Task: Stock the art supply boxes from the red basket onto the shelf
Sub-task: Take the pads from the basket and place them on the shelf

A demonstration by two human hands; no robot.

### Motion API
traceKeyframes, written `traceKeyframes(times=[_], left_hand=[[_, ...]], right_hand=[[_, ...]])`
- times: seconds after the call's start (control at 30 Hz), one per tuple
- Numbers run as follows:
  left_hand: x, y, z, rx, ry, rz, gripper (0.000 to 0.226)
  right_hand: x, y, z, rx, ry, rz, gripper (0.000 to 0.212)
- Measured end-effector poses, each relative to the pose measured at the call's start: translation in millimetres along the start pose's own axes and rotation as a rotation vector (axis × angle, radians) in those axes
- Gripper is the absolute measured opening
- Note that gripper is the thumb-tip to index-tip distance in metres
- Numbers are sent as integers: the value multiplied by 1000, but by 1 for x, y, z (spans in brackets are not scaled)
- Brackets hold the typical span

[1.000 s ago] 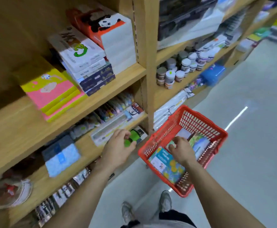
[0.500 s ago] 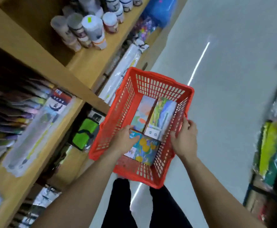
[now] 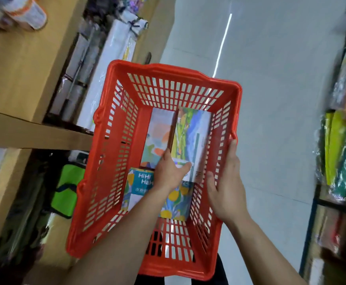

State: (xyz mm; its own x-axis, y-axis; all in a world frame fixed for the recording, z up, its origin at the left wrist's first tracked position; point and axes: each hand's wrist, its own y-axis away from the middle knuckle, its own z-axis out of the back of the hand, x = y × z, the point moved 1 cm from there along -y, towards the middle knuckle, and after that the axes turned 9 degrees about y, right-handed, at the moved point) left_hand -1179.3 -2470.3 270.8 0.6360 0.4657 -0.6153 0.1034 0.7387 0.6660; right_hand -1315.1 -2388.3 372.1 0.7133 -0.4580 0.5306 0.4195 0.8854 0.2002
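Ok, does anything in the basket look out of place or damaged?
Nothing stands out. Three boxes lie flat in the red basket: two side by side at the far end, one nearer. No dents or spills show. The left hand reaches between the far pair; the right hand steadies the wall.

basket (image 3: 157, 83): red plastic, smooth | boxes (image 3: 190, 132): glossy card, prob. | shelf (image 3: 20, 64): matt wood-look
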Motion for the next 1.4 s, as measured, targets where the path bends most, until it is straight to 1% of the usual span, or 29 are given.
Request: traceKeyframes(times=[0.03, 0.13, 0.17, 0.2, 0.27, 0.3, 0.33, 0.37, 0.47, 0.53, 0.6, 0.63, 0.67, 0.73, 0.8, 0.83, 0.87, 0.9, 0.93, 1.0, 1.07, 1.1, 1.13, 1.2, 1.23, 1.4], left_hand=[[0, -2, 0, -14, 47, 19, 81], [-5, -15, 3, -66, 226, 86, 54], [-6, -19, 3, -55, 282, 111, 55], [-8, -23, 4, -22, 316, 137, 65], [-7, -28, 5, 47, 347, 183, 92], [-6, -29, 6, 76, 372, 194, 100], [-5, -29, 7, 99, 391, 198, 101], [-4, -29, 7, 111, 403, 195, 97], [-12, -16, 19, 92, 373, 147, 65], [-18, 4, 38, 75, 382, 112, 56], [-17, 31, 66, 56, 422, 81, 54], [-16, 46, 83, 38, 441, 75, 58], [-15, 61, 100, 15, 454, 69, 62], [-9, 88, 135, -36, 470, 43, 65], [-5, 113, 167, -77, 481, 27, 65], [-2, 125, 180, -97, 486, 25, 66], [-1, 136, 191, -121, 488, 20, 68], [1, 146, 202, -147, 488, 15, 72], [2, 154, 210, -171, 484, 17, 79], [7, 162, 222, -213, 473, 13, 88], [14, 164, 232, -244, 474, 11, 89], [17, 164, 236, -254, 483, 19, 86], [21, 163, 240, -265, 489, 18, 78], [27, 162, 246, -290, 493, 11, 59], [28, 162, 249, -297, 497, 6, 56], [28, 164, 254, -261, 553, -2, 60]], right_hand=[[0, 0, -1, 4, -2, -1, 94], [1, -1, -1, 21, -2, -17, 99], [1, -1, -1, 24, 0, -17, 100], [1, 0, 0, 28, 2, -17, 100], [1, -1, 0, 33, 10, -24, 101], [1, -1, 0, 35, 9, -29, 103], [1, -1, 0, 39, 6, -33, 104], [1, -1, 1, 39, 4, -35, 106], [4, -2, 4, 42, 13, -40, 112], [8, -2, 9, 63, 25, -53, 113], [15, -3, 16, 88, 60, -75, 106], [19, -3, 20, 81, 92, -103, 101], [24, -3, 25, 50, 121, -137, 95], [39, -2, 36, -83, 138, -154, 81], [59, -1, 42, -230, 137, -61, 66], [70, -2, 41, -258, 133, 4, 59], [80, -6, 36, -226, 105, 64, 53], [89, -12, 27, -134, 47, 92, 49], [95, -20, 13, -10, -18, 74, 48], [96, -42, -22, 199, -82, -47, 51], [82, -66, -57, 325, -20, -220, 54], [73, -74, -71, 370, 14, -314, 57], [62, -81, -84, 402, 35, -412, 61], [45, -87, -103, 432, 39, -590, 74], [40, -87, -112, 430, 37, -636, 81], [33, -76, -145, 294, 89, -693, 109]])
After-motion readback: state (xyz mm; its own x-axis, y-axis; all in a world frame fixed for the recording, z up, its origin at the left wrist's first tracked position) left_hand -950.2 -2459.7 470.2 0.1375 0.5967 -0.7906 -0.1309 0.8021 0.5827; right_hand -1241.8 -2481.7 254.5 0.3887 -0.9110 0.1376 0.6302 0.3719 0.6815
